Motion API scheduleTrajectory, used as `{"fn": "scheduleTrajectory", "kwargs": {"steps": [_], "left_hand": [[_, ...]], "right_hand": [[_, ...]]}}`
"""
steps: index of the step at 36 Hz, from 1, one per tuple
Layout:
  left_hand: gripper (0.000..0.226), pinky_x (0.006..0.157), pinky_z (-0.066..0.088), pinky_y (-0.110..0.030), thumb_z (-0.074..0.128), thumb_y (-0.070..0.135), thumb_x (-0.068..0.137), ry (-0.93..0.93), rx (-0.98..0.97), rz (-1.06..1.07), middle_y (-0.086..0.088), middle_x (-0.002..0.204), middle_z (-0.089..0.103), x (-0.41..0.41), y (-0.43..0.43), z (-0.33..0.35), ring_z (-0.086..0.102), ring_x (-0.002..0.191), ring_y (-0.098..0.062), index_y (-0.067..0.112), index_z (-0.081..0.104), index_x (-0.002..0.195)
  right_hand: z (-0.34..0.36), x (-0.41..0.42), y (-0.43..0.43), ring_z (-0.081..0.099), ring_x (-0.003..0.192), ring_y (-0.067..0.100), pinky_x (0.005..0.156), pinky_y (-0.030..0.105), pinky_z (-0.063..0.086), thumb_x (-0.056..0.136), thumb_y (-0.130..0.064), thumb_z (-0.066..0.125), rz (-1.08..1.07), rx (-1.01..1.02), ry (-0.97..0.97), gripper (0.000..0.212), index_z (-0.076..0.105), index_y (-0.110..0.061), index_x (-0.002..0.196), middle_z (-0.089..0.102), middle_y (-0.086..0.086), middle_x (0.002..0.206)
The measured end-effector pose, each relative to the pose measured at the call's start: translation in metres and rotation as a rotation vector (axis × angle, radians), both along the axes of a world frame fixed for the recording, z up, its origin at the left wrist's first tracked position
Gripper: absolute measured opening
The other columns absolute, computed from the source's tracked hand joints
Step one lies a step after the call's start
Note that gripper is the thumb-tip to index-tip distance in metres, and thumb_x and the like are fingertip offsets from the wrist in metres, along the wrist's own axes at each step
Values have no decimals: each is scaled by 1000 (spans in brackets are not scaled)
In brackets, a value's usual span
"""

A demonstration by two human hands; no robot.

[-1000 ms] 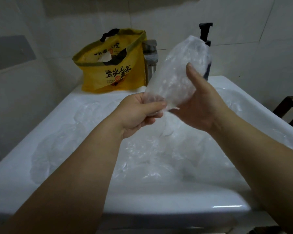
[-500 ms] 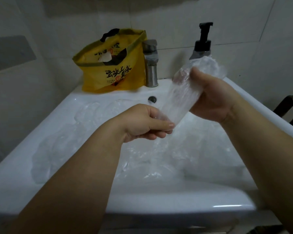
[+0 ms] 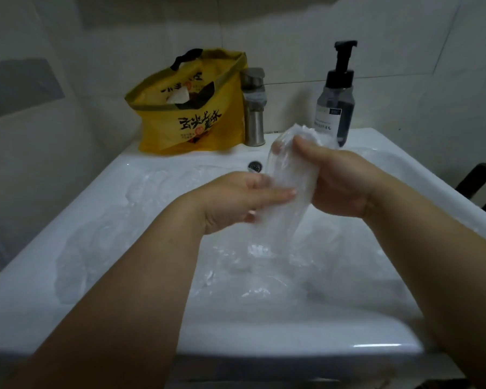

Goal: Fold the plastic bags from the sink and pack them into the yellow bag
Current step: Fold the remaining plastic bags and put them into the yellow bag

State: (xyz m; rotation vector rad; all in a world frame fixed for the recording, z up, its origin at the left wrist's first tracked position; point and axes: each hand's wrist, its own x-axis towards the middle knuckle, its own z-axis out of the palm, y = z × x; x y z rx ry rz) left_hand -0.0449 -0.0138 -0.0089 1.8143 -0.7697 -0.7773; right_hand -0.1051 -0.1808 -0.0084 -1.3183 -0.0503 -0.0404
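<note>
Single head-worn view, close, facing forward and down: sink rim point(image 3: 292, 342) nearer than the fingers point(image 3: 278, 195), tiled wall point(image 3: 292, 26) beyond.

Clear plastic bags point(image 3: 96, 248) lie in the basin of the white sink point(image 3: 292, 341). On its back rim stand a yellow bag point(image 3: 191, 119) at upper left, a metal faucet point(image 3: 253, 108) and a pump bottle point(image 3: 335, 99).
</note>
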Motion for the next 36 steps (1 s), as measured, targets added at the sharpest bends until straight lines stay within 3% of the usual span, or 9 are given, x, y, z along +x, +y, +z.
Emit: {"fn": "scheduleTrajectory", "kwargs": {"steps": [9, 11, 14, 17, 23, 26, 29, 33, 36], "left_hand": [[25, 72, 59, -31, 55, 7, 94, 251, -356, 257, -16, 101, 71, 12, -5, 2, 70, 86, -23, 2, 65, 117], [24, 74, 59, -33, 53, 10, 96, 365, -406, 349, -15, 104, 71, 18, -5, 3, 69, 89, -24, 4, 63, 118], [24, 76, 56, -36, 55, 15, 96, 499, -343, 506, -13, 107, 71, 25, -2, 0, 68, 92, -24, 7, 64, 117], [22, 67, 54, -34, 58, 15, 95, 562, -322, 619, -11, 99, 70, 29, 0, -2, 67, 83, -23, 8, 63, 114], [30, 75, 57, -37, 57, 13, 95, 581, -329, 616, -13, 111, 70, 32, 0, -4, 69, 95, -26, 6, 61, 124], [26, 53, 56, -28, 60, 11, 92, 559, -330, 563, -10, 89, 71, 30, -1, -3, 70, 71, -19, 4, 62, 118], [17, 53, 52, -17, 67, 0, 82, 446, -368, 479, -5, 78, 71, 28, -3, -2, 70, 63, -10, 5, 67, 98], [29, 64, 58, -22, 48, -9, 91, 371, -463, 395, -11, 97, 72, 28, -7, -5, 71, 80, -16, 7, 66, 107], [48, 77, 59, -27, 39, -19, 87, 304, -423, 308, -18, 116, 68, 26, -10, -7, 68, 99, -23, 3, 59, 125]], "right_hand": [[-6, 5, 10, 61, 113, 31, 97, 43, 50, 85, -52, 57, 49, -203, 108, 68, 43, -17, 142, 56, 11, 135], [-9, 6, 12, 56, 117, 28, 99, 43, 48, 87, -36, 59, -119, -334, 61, 70, 26, -30, 149, 42, 6, 147], [-10, -2, 18, 41, 120, 7, 92, 19, 44, 90, 1, 49, -248, -759, -135, 77, 23, -46, 144, 27, -12, 151], [-12, -5, 21, 28, 130, 1, 80, 3, 40, 86, 7, 55, -184, -984, -290, 83, 22, -57, 129, 21, -17, 151], [-9, -5, 31, 40, 128, 13, 101, 30, 26, 75, -15, 75, -334, -1367, -666, 33, 72, -18, 108, 55, 14, 135], [-10, -4, 37, 47, 116, 6, 101, 33, 33, 80, -17, 68, -355, -1334, -687, 18, 74, -12, 97, 68, 12, 116], [-6, -7, 40, 60, 95, 10, 84, 28, 48, 92, -23, 61, -296, -1133, -488, 18, 70, -11, 102, 71, 5, 100], [-5, -4, 39, 56, 68, 15, 64, 25, 46, 95, -32, 54, -356, -916, -284, 32, 67, -3, 100, 68, 19, 92], [-9, 1, 35, 60, 75, 29, 68, 33, 49, 94, -34, 56, -461, -783, -176, 37, 66, 1, 99, 68, 22, 95]]}}
